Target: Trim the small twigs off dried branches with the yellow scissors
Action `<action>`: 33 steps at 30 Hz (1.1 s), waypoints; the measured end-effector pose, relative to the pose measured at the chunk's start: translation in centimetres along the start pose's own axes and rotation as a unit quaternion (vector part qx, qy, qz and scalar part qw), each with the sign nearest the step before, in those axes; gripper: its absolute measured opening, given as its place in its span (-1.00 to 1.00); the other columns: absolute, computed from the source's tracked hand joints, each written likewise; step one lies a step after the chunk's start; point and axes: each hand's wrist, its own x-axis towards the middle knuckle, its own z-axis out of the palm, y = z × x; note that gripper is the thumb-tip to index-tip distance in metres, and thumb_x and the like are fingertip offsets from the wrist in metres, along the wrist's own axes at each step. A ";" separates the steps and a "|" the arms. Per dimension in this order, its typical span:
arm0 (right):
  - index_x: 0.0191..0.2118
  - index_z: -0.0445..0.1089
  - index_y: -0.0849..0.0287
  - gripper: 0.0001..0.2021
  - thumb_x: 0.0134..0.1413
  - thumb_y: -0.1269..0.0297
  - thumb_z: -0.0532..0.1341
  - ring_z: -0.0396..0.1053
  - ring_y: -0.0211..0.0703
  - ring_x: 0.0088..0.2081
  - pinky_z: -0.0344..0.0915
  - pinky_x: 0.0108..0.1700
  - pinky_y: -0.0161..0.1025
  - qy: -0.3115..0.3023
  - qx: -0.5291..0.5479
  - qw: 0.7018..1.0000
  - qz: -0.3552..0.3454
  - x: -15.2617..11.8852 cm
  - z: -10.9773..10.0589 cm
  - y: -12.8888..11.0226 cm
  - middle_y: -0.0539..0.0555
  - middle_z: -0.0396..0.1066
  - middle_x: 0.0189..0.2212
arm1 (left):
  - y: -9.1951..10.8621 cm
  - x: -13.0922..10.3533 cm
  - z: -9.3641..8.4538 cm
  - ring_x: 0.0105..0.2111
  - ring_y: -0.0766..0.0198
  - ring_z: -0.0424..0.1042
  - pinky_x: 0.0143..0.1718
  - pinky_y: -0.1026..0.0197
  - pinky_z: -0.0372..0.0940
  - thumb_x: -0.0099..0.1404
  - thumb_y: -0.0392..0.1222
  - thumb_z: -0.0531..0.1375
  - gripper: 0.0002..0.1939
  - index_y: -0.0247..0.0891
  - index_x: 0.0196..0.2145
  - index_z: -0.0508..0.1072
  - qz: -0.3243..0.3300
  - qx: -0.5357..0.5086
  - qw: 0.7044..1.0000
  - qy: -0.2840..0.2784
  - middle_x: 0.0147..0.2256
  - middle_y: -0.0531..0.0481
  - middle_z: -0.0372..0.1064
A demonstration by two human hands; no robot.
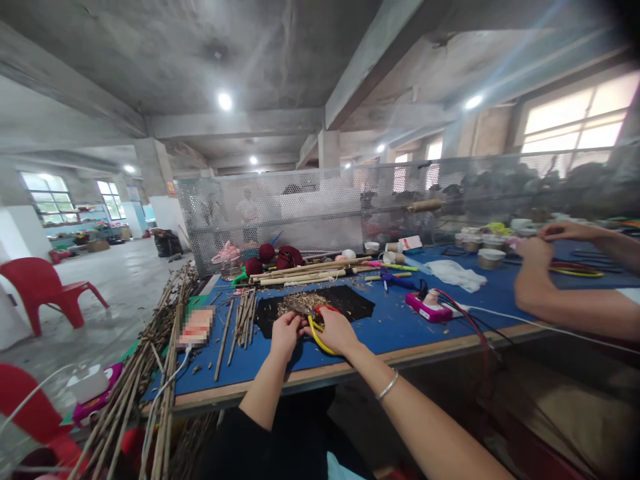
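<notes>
My right hand (341, 331) is closed around a pair of scissors (316, 335) with yellow and red handles, over the front part of the table. Their blades point left toward my left hand (285, 339), whose fingers are pinched together close to the blades. What those fingers hold is too small and covered to make out. Just behind both hands, a heap of short cut twig pieces (305, 301) lies on a black cloth (357, 300). Left of the cloth is a small row of thin cut sticks (245, 319).
Long twigs (150, 373) hang over the table's left edge beside a blurred-out charging device (197, 327). Maroon yarn balls (267, 253) and longer sticks (305, 273) lie at the back. A purple power strip (427, 307) trails cables rightward. Another person's hands (537, 250) work at right.
</notes>
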 end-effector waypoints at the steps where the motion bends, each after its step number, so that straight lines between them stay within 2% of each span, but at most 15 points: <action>1: -0.18 0.24 0.21 -0.50 -0.08 -0.15 0.09 0.32 -0.07 -0.18 0.10 -0.20 -0.27 0.000 0.001 1.000 0.001 0.0 0.0 0.0 0.16 0.38 -0.28 | 0.0 0.0 0.0 -0.46 0.38 0.41 -0.57 0.45 0.23 0.04 -0.28 0.19 -0.82 -0.33 -0.33 0.46 0.003 0.002 1.000 -0.008 -0.41 -0.06 0.42; 6: -0.18 0.23 0.15 -0.55 -0.03 -0.13 0.05 0.34 -0.09 -0.21 0.10 -0.26 -0.29 -0.023 -0.006 0.999 0.035 0.0 -0.1 -0.1 0.12 0.40 -0.28 | -0.1 0.0 0.0 -0.51 0.41 0.38 -0.58 0.44 0.21 0.03 -0.29 0.19 -0.77 -0.36 -0.30 0.46 0.015 0.013 1.000 -0.009 -0.42 -0.05 0.43; 10: -0.20 0.24 0.14 -0.53 -0.04 -0.17 0.02 0.36 -0.08 -0.24 0.10 -0.29 -0.29 -0.017 -0.018 0.999 0.035 0.0 -0.3 -0.1 0.11 0.41 -0.30 | -0.2 0.1 0.1 -0.56 0.43 0.34 -0.54 0.40 0.23 -0.04 -0.27 0.24 -0.73 -0.37 -0.31 0.48 0.026 0.016 0.999 0.012 -0.45 -0.04 0.43; 14: -0.23 0.25 0.15 -0.49 -0.05 -0.22 -0.02 0.37 -0.07 -0.27 0.09 -0.32 -0.29 -0.021 -0.032 0.999 0.036 0.1 -0.1 0.0 0.12 0.42 -0.33 | -0.1 0.0 0.2 -0.59 0.42 0.32 -0.55 0.38 0.23 -0.05 -0.23 0.25 -0.76 -0.39 -0.38 0.50 0.022 0.018 0.999 0.016 -0.53 -0.02 0.41; 21: -0.27 0.27 0.14 -0.44 -0.07 -0.28 -0.08 0.38 -0.06 -0.31 0.10 -0.35 -0.28 -0.036 -0.053 0.997 0.051 0.1 0.3 0.1 0.14 0.42 -0.35 | -0.3 0.1 0.1 -0.63 0.44 0.30 -0.60 0.41 0.20 -0.03 -0.23 0.23 -0.82 -0.38 -0.43 0.50 0.028 0.032 0.999 0.020 -0.55 -0.01 0.41; 24: -0.28 0.28 0.15 -0.45 -0.05 -0.27 -0.08 0.38 -0.06 -0.31 0.10 -0.35 -0.28 -0.036 -0.055 0.996 0.059 0.0 0.3 0.0 0.15 0.42 -0.36 | -0.1 -0.1 0.2 -0.64 0.45 0.30 -0.63 0.42 0.20 -0.02 -0.26 0.22 -0.81 -0.40 -0.39 0.49 0.015 0.036 0.999 0.034 -0.54 -0.03 0.41; 27: -0.25 0.27 0.16 -0.46 -0.06 -0.25 -0.05 0.37 -0.05 -0.29 0.11 -0.33 -0.27 -0.017 -0.053 0.996 0.074 0.0 0.3 -0.1 0.15 0.42 -0.36 | 0.2 -0.2 0.4 -0.60 0.42 0.35 -0.62 0.42 0.22 0.03 -0.30 0.20 -0.77 -0.39 -0.29 0.45 -0.007 0.008 0.997 0.071 -0.48 -0.07 0.42; 30: -0.19 0.24 0.17 -0.48 -0.08 -0.20 0.05 0.35 -0.06 -0.24 0.12 -0.28 -0.28 0.000 -0.033 0.998 0.056 0.0 0.2 0.0 0.15 0.40 -0.31 | 0.3 -0.1 0.4 -0.52 0.40 0.40 -0.61 0.44 0.24 0.07 -0.32 0.18 -0.81 -0.39 -0.31 0.44 -0.014 -0.021 0.996 0.085 -0.42 -0.11 0.42; 33: -0.16 0.23 0.19 -0.48 -0.10 -0.15 0.10 0.32 -0.08 -0.19 0.12 -0.23 -0.29 0.003 -0.003 1.000 0.010 0.1 0.2 0.2 0.15 0.38 -0.27 | 0.2 0.0 0.3 -0.51 0.39 0.41 -0.62 0.46 0.22 0.06 -0.32 0.18 -0.86 -0.39 -0.36 0.44 -0.010 -0.028 0.997 0.066 -0.41 -0.12 0.42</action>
